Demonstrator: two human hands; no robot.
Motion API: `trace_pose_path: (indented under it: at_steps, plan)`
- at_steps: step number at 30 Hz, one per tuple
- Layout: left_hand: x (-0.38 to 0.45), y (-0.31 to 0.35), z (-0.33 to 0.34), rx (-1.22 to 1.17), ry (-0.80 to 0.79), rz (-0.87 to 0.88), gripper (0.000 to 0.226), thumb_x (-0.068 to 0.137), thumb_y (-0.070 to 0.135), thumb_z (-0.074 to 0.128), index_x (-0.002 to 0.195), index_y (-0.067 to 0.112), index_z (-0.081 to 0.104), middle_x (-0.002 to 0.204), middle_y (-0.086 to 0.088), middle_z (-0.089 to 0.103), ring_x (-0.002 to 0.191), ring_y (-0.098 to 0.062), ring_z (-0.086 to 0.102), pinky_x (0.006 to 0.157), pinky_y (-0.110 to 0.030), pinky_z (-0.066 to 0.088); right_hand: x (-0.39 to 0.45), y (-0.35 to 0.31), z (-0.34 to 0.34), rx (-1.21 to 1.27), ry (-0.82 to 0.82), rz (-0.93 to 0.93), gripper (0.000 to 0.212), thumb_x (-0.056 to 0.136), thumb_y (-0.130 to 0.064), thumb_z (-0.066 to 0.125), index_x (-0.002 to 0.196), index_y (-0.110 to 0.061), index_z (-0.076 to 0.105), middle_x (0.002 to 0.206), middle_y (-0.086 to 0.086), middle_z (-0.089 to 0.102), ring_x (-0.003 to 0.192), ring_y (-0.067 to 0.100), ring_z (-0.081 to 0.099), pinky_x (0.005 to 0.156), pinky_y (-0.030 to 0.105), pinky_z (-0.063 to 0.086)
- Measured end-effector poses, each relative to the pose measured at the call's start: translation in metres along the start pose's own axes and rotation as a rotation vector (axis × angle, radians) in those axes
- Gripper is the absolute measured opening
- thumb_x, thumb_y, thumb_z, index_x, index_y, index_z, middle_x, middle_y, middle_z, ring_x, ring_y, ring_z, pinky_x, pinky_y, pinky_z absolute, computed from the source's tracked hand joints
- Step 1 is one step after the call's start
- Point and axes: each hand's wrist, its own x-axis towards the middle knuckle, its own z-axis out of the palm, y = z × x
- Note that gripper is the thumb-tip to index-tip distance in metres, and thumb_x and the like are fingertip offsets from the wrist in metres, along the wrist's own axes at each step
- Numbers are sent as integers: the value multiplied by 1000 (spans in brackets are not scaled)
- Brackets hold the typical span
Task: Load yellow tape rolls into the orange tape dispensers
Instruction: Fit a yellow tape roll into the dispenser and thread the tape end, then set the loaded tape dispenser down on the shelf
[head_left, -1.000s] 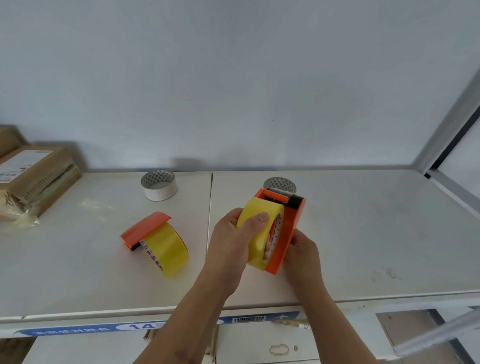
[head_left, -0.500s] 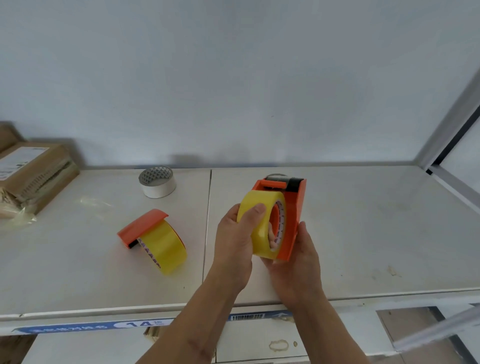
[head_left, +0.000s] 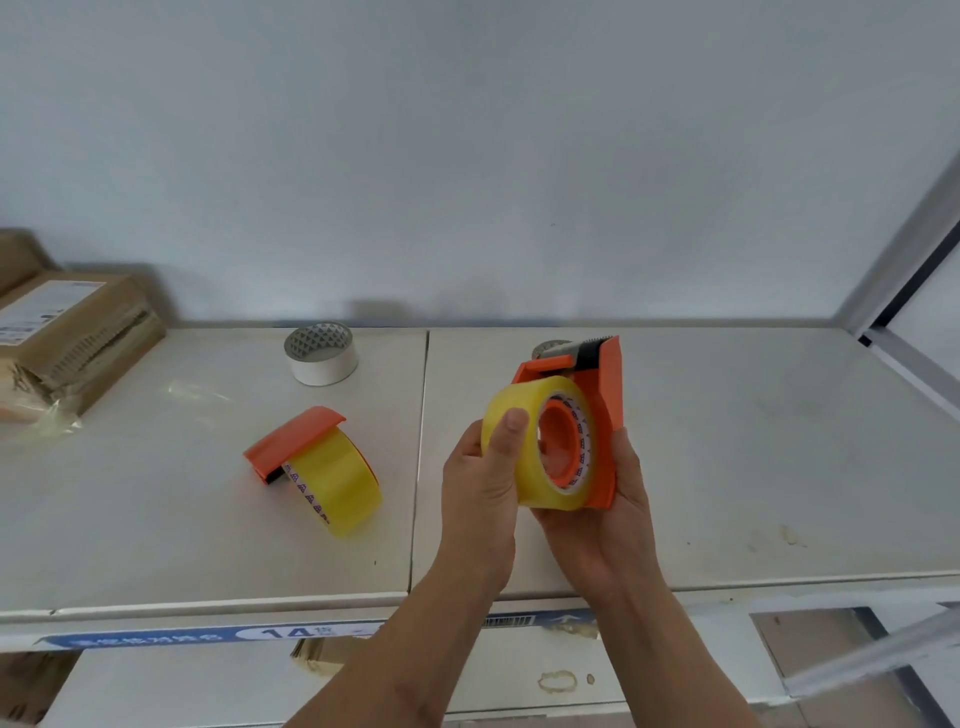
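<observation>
Above the shelf's front half I hold an orange tape dispenser (head_left: 608, 395) upright, its side plate resting in my right hand (head_left: 608, 519). A yellow tape roll (head_left: 524, 441) sits around the dispenser's orange hub, and my left hand (head_left: 483, 483) grips the roll's outer face with the thumb on top. The dispenser's black cutter end points up and away. To the left, a second orange dispenser (head_left: 293, 439) with a yellow roll (head_left: 337, 483) in it lies on the white shelf (head_left: 208, 545).
A white tape roll (head_left: 321, 353) stands near the back wall, and another grey roll (head_left: 550, 347) peeks out behind the held dispenser. Cardboard boxes (head_left: 67, 338) and clear film lie at the far left. A metal upright (head_left: 904, 270) borders the right side.
The dispenser has turned so its hub faces me more. The yellow roll has slid further over the hub. My right hand now cups the dispenser from below.
</observation>
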Motion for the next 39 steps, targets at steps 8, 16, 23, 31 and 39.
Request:
trace_pose_path:
  at_steps: [8,16,23,31,39]
  plan:
    - [2,-8,-7,372,134,-44,43,86,63,48,86,22,61,80,3,66,77,-12,60,67,-23,46,15,-45,2,-433,144,-176,39,85,-25,69,118,-9,55,106,13,63,74,17,63,65,30,55]
    - [10,-21,-28,970,150,32,20,92,38,53,105,26,62,105,13,59,94,-12,59,79,-28,43,36,-78,54,-1807,63,0,50,64,-51,76,110,-45,58,116,-3,41,98,18,55,79,35,49]
    - [15,-14,-39,890,240,44,14,92,32,54,100,25,63,102,8,63,87,-12,60,82,-33,52,56,-68,87,-2201,-142,244,86,62,-51,75,140,-52,38,148,0,37,122,26,48,94,39,48]
    - [18,-4,-43,742,276,68,8,89,30,55,90,29,62,92,9,66,80,-10,61,76,-36,55,69,-58,97,-2251,-144,273,107,61,-48,82,145,-32,18,129,6,53,106,29,56,87,42,51]
    - [27,-4,-44,919,191,47,15,93,33,51,99,26,62,96,9,67,83,-13,61,71,-30,49,76,-54,100,-2357,-209,349,77,62,-57,76,129,-34,46,116,-2,56,99,22,56,83,39,54]
